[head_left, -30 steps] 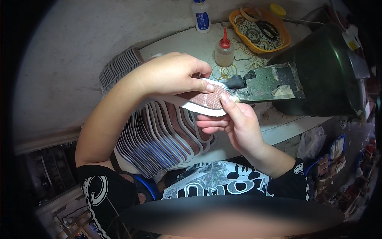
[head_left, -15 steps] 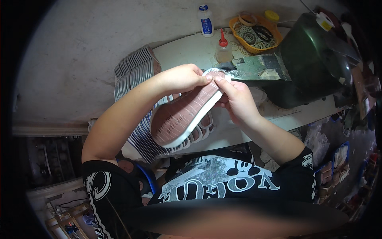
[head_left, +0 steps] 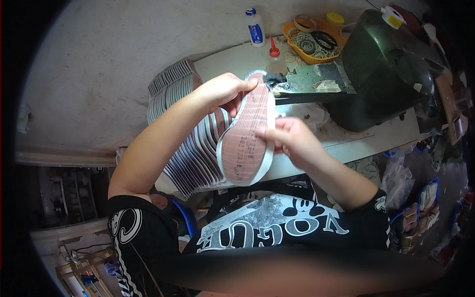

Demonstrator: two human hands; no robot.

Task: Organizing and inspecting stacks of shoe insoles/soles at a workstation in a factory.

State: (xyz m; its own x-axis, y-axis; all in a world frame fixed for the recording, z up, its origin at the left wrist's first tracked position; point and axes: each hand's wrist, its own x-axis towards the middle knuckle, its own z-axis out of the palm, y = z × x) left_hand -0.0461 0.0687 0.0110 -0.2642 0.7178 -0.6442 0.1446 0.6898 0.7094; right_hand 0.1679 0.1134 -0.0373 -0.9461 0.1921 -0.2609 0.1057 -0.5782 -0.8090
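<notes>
Both hands grip one shoe sole (head_left: 247, 136), lifted off the bench in front of the person's chest. Left hand (head_left: 222, 91) closes on the far tip of the sole, fingers curled over its top edge and thumb beneath. Right hand (head_left: 289, 141) pinches the sole's right rim about midway along, thumb and fingertips pressed together on the pale edge.

It is a long, narrow shoe bottom with a reddish-brown face crossed by fine ribs, and a dark stamped marking near its middle. A whitish band runs round the whole outline and looks slightly raised. The broad rounded end is toward the person; the narrower end is up by the left fingers. Its long axis runs from about 7 o'clock to 1 o'clock, the far tip aimed at the dark metal arm (head_left: 309, 84) of a green machine (head_left: 386, 69). The ribbed face tilts toward the camera.

At 9 o'clock of the sole, a fanned stack of similar soles (head_left: 190, 148) leans on the white bench (head_left: 376, 138). At 12 o'clock stand a small red-capped squeeze bottle (head_left: 275, 58) and, farther back, a white bottle with a blue cap (head_left: 255, 27). At 1 o'clock sits an orange tray (head_left: 309, 42) of bands and rings.
</notes>
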